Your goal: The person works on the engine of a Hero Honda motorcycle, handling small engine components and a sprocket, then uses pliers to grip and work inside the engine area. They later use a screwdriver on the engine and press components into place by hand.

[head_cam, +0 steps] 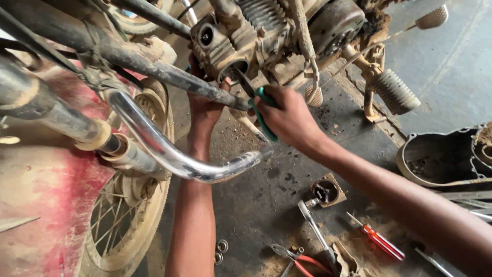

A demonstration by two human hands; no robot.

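Gripping green-handled pliers [262, 115], the right hand [289, 118] is closed around the handles, and the dark jaws reach up to the round port on the underside of the engine block [241, 38], which serves as landmark for all that follows. The left hand [205, 110] reaches up just below and left of the engine block, its fingers pressed against the casting beside the port; whether it clasps anything there cannot be told, as the frame tube hides the fingertips. Judged from the pose, the work goes best with the jaws square to the part in the port, the pull straight along its axis, and the left hand bracing so the tool does not slip. A chrome exhaust pipe [174, 154] curves below and left of the engine block, crossing the left forearm. A spoked wheel [120, 215] stands further left and lower. A ribbed footpeg [394, 90] sits to the right of the engine block. Containers: an engine side cover [435, 159], lying hollow side up on the floor well right and below, holds only grime, so far as can be seen. On the floor below the block lie a small square fitting [326, 191], a red-handled screwdriver [382, 241], red-handled pliers [302, 259] and two washers [221, 250].
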